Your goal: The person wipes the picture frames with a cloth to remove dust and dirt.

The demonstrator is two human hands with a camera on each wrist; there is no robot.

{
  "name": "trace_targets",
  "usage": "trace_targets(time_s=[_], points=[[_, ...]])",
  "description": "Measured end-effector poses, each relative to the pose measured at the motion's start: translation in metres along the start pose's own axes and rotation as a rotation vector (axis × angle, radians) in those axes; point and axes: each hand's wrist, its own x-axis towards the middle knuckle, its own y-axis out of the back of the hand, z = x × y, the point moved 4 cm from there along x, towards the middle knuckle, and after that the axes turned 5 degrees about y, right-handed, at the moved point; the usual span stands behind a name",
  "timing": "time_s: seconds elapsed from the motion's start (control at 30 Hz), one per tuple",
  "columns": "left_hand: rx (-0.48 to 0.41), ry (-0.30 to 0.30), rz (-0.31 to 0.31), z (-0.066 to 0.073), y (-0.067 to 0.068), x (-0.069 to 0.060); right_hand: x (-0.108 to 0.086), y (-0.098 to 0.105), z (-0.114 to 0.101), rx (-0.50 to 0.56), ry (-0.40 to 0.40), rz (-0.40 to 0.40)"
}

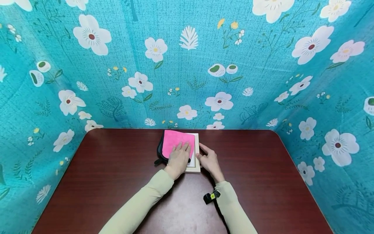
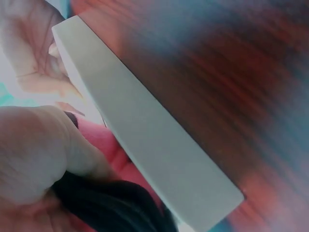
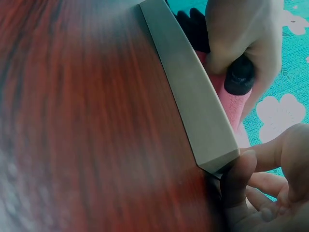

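A pale picture frame point(image 1: 192, 170) lies flat near the table's far edge, its pale side wall point(image 2: 145, 125) close up in the left wrist view. Over its left part spreads a pink cloth point(image 1: 173, 139) with black edging and a black loop at its near left corner. On top of the cloth lies my left hand point(image 1: 179, 161); in the right wrist view its thumb and fingers pinch the cloth's black-tipped fold point(image 3: 234, 101). At the frame's right side, my right hand point(image 1: 209, 162) grips the edge between thumb and fingers. The cloth hides much of the frame's face.
The dark red-brown table point(image 1: 117, 182) extends to both sides and in front. Behind it hangs a blue flowered curtain point(image 1: 181, 81). A small black device point(image 1: 211, 197) is strapped at the right wrist, with a dark cable along the forearm.
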Motion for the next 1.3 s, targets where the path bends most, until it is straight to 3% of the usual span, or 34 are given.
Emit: trace_targets(time_s=[0.3,0.87,1.3], points=[[0.039,0.031,0.044,-0.005,0.0,-0.004,0.0,0.0,-0.001,-0.002,0.003,-0.003],[0.085,0.095,0.045,-0.017,-0.003,-0.013,0.0,-0.001,0.0,-0.008,0.007,-0.001],[0.066,0.069,0.046,-0.026,0.0,-0.039,0.0,-0.001,0.0,-0.031,0.012,-0.001]])
